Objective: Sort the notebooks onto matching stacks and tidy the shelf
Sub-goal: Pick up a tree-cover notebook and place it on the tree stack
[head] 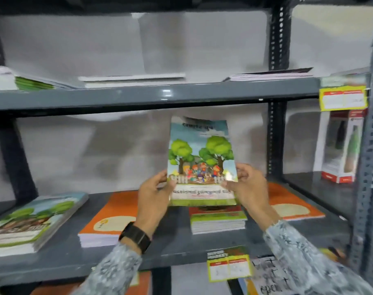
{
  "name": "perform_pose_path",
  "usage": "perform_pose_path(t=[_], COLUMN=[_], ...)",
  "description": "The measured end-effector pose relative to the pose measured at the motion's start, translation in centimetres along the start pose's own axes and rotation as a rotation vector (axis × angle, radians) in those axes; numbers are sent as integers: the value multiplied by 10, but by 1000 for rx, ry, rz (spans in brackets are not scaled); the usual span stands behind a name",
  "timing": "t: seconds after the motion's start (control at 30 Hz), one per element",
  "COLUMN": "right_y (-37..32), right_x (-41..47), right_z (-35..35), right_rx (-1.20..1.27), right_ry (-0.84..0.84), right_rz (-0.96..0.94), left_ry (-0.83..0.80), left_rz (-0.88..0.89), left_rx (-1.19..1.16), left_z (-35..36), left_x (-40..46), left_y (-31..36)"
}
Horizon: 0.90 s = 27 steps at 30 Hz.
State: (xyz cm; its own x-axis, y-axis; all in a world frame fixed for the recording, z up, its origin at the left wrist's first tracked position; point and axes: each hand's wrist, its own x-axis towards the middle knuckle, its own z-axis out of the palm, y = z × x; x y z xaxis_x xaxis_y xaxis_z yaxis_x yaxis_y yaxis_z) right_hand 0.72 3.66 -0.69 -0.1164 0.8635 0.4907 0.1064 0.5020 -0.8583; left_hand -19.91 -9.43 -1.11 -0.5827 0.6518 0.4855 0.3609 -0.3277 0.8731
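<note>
Tree-cover notebook (201, 160) is upright above the middle shelf (177, 250), my left hand (154, 193) and right hand (248, 189) clamped on its lower corners. Matching tree-cover stack (30, 220) sits far left; orange stack (111, 216) lies between. I'd carry it left, lay it flat, cover up, and square the edges to the stack before letting go.

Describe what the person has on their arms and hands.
Both arms wear long sleeves in a mottled grey and white print: left sleeve, right sleeve. The left wrist carries a black watch with a wide dark band. The left hand and right hand are bare, without gloves.
</note>
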Motion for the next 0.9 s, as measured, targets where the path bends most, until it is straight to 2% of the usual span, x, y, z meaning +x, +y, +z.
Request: perform_pose_path(t=[0.2,0.3,0.47,0.57,0.73,0.83,0.9], right_y=[-58,-82,-122,-132,-119,-116,-119], right_x=[-48,-72,-103,-116,-133,-134,-134], right_z=[176,261,384,433,462,463,457], right_rx=[50,53,-36,-158,-361,-351,-340], right_ry=[-188,-279,-465,-563,-709,-722,-720], right_rz=[-40,-38,59,150,178,191,126], left_ry=[193,239,289,297,74,82,95], left_rz=[-32,-56,-216,-350,-526,-557,-484], left_rx=[202,349,518,608,926,1008,1108], left_z=[-195,-285,-404,-442,-461,-463,-457], left_x=[19,28,41,44,40,39,39], left_y=[-28,-46,-66,-66,-64,-59,-54])
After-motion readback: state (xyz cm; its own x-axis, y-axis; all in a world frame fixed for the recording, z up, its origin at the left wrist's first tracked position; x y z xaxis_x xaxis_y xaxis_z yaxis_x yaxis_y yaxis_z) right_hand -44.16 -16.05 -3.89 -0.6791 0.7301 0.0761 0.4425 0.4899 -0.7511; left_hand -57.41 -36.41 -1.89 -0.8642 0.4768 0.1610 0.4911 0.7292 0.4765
